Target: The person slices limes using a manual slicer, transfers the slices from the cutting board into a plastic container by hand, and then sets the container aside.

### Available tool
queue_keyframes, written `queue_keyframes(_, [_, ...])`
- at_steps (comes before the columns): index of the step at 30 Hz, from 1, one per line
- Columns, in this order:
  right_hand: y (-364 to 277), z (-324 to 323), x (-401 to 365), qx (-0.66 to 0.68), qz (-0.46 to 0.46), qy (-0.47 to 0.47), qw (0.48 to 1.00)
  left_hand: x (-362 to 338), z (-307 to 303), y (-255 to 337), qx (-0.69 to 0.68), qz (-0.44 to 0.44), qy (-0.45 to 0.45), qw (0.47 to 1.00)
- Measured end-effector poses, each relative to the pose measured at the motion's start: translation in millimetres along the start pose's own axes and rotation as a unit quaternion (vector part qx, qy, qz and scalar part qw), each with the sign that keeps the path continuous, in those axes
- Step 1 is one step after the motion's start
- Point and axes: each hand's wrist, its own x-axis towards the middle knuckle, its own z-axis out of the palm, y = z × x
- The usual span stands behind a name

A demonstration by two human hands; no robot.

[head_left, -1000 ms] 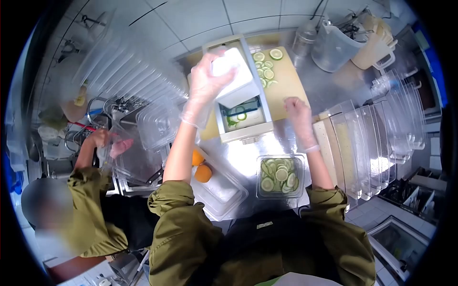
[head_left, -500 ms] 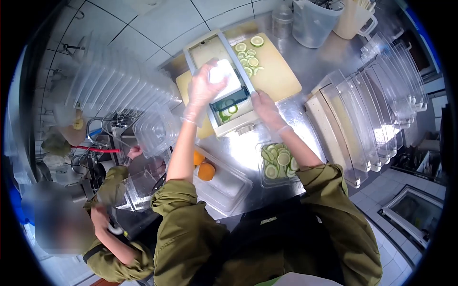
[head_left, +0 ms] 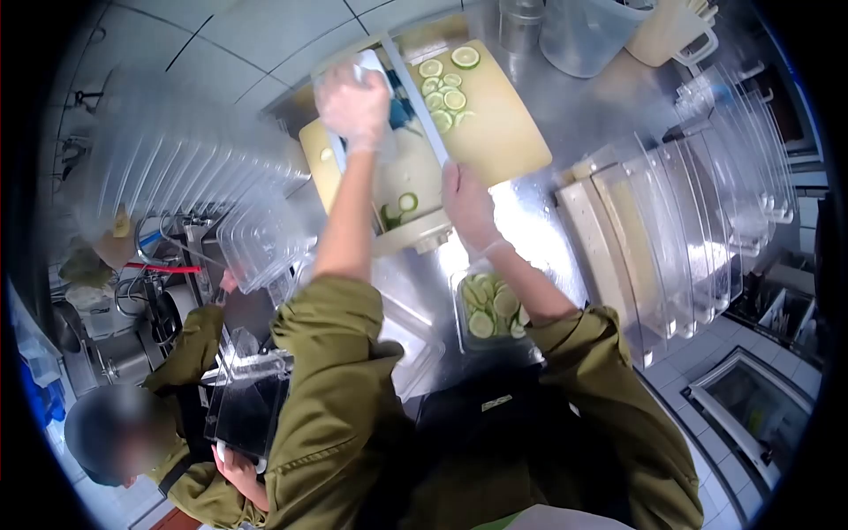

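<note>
A mandoline slicer lies across a yellowish cutting board. My left hand, in a clear glove, is closed on the white food pusher at the slicer's far end; the hand hides most of it. My right hand, also gloved, grips the slicer's right side rail near its front. Green-rimmed slices lie at the near end of the slicer bed. Several lime slices rest on the cutting board to the right. Below my right wrist stands a clear container of lime slices.
Stacked clear containers stand on the left, and a rack of upright clear panels on the right. A translucent jug and a beige pitcher are at the back. A co-worker in an olive shirt handles a dark tray lower left.
My left hand has pushed the white pusher away from me to the slicer's far end. My right hand still grips the rail. The co-worker's near hand has moved down to a dark tray.
</note>
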Motion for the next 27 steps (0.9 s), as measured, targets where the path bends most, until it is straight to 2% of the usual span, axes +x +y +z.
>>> queue_keyframes(3, [7,11,6,0.011,-0.022,0.042,0.999,45,40,-5,0.048,-0.048,-0.016,0.998])
queue_keyframes(5, [5,10,8,0.028,-0.026,0.050,0.998,52,56,-5,0.016,-0.016,0.033,0.999])
queue_keyframes(6, [0,7,4,0.028,-0.010,0.043,0.999,45,52,-15,0.012,0.005,0.046,0.999])
queue_keyframes(10, [-10,-1,2,0.029,0.031,0.022,0.999,46,51,-16,-0.001,-0.008,0.009,1.000])
queue_keyframes(13, [-6,6,2,0.011,-0.014,0.083,0.996,46,50,-19,0.003,0.007,0.008,1.000])
queue_keyframes(16, [-4,7,1,0.007,-0.006,0.090,0.996,50,40,-23,-0.026,0.028,-0.048,0.998])
queue_keyframes(19, [-5,5,1,0.012,0.009,0.069,0.998,64,33,-39,-0.089,0.081,-0.144,0.982])
queue_keyframes(22, [-5,5,1,0.005,-0.004,0.088,0.996,84,31,-55,-0.172,0.025,-0.308,0.935])
queue_keyframes(25, [-5,7,1,0.009,-0.003,0.105,0.994,80,35,-54,-0.150,0.014,-0.274,0.950])
queue_keyframes(27, [-11,2,0,-0.015,0.031,0.065,0.997,77,34,-54,-0.154,0.005,-0.264,0.952])
